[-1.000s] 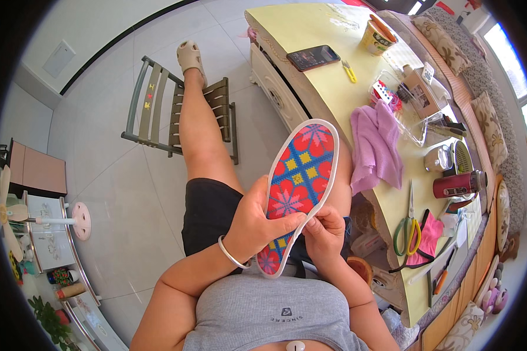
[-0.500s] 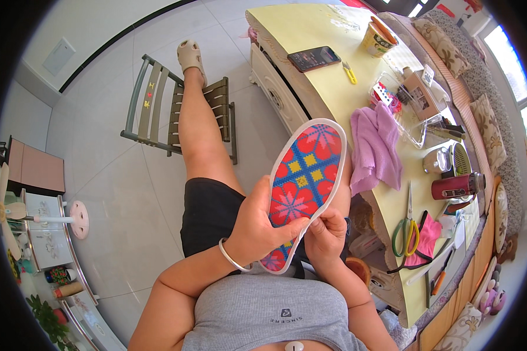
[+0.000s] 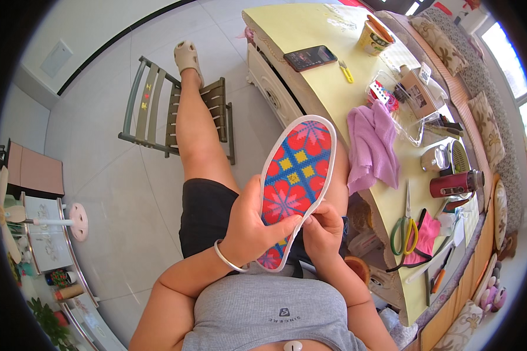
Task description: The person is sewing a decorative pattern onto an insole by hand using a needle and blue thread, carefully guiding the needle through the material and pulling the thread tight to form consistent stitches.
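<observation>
Insole (image 3: 295, 178): embroidered, red flowers with blue and yellow squares, white rim; held up over the lap, toe pointing away toward the table, just beside the table edge
Left hand (image 3: 252, 228): wraps the insole's lower half from the left, thumb pressed across the patterned face, fingers behind; a bangle (image 3: 225, 260) on the wrist
Right hand (image 3: 322, 225): at the insole's right rim near the heel half, fingertips pinched together on the white edge; whether they hold a needle or thread cannot be told
Table (image 3: 310, 35): pale yellow, to the right, running away from the person
On the table: phone (image 3: 310, 57) at the far end, cup (image 3: 373, 36) beyond it, purple cloth (image 3: 372, 143) draped over the near edge, green-handled scissors (image 3: 405, 225) nearer the person, red flask (image 3: 454, 184) lying on its side
Chair (image 3: 175, 111): slatted, on the tiled floor, under the outstretched left leg
Person: seated, grey top, black shorts, sandal on the raised foot
</observation>
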Action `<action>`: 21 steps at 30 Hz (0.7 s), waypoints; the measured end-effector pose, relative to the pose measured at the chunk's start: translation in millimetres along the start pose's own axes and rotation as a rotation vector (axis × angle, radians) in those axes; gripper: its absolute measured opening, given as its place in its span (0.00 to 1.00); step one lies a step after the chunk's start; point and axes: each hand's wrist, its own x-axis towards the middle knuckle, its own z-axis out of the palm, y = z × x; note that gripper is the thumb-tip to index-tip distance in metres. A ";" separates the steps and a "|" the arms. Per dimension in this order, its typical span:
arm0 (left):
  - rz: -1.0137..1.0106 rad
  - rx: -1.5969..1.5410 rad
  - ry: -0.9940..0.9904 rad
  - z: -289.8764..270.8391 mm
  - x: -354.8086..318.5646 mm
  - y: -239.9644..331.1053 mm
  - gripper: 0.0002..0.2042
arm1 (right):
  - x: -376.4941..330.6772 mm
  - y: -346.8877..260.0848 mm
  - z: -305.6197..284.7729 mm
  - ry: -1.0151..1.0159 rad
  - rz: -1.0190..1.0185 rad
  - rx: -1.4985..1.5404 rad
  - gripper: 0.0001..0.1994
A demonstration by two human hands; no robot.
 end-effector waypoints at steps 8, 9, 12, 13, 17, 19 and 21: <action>-0.638 -0.996 -0.194 -1.4 8.4 -15.1 0.25 | 19.4 -29.9 26.4 -0.049 -0.333 -0.721 0.07; -0.665 -1.221 -0.315 -4.1 7.8 -26.3 0.26 | 25.7 -28.9 29.6 -0.084 -0.446 -0.747 0.07; -0.549 -0.952 -0.123 -2.9 -2.4 -38.8 0.28 | 28.1 -26.5 36.7 -0.123 -0.617 -0.911 0.08; -0.542 -0.918 -0.120 -1.9 -1.8 -40.6 0.28 | 27.2 -26.9 39.2 -0.127 -0.639 -0.965 0.08; -0.544 -0.989 -0.204 0.9 5.0 -45.9 0.27 | 25.9 -22.5 37.9 -0.154 -0.715 -0.999 0.09; -0.546 -1.021 -0.224 3.6 4.9 -46.9 0.26 | 23.3 -21.4 33.6 -0.182 -0.734 -0.988 0.10; -0.541 -1.034 -0.230 5.0 4.2 -48.9 0.26 | 21.4 -20.4 31.3 -0.201 -0.747 -0.970 0.10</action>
